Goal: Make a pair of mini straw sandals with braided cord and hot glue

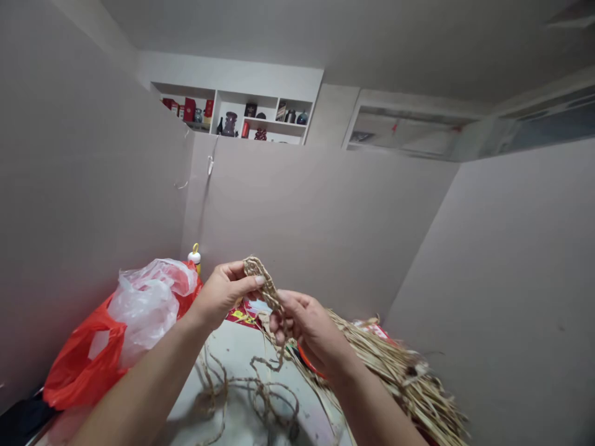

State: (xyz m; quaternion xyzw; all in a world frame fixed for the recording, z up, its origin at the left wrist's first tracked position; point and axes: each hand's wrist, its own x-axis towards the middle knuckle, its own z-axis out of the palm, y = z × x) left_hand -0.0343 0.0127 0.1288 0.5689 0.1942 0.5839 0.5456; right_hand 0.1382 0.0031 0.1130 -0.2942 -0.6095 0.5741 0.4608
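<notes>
A braided straw cord (260,277) is held up in front of me between both hands. My left hand (224,291) pinches its upper looped end with thumb and fingers. Just below and to the right, my right hand (304,328) is closed around the cord lower down. The cord's loose tail (260,387) hangs down and coils on the white table top (237,353). A bundle of dry straw strands (404,378) lies on the table under and right of my right wrist.
A red plastic bag (79,365) with a clear plastic bag (149,303) on it sits at the left. A small white bottle with a yellow cap (194,256) stands behind them. Grey partition walls (302,210) enclose the table. A wall shelf (242,118) holds ornaments high up.
</notes>
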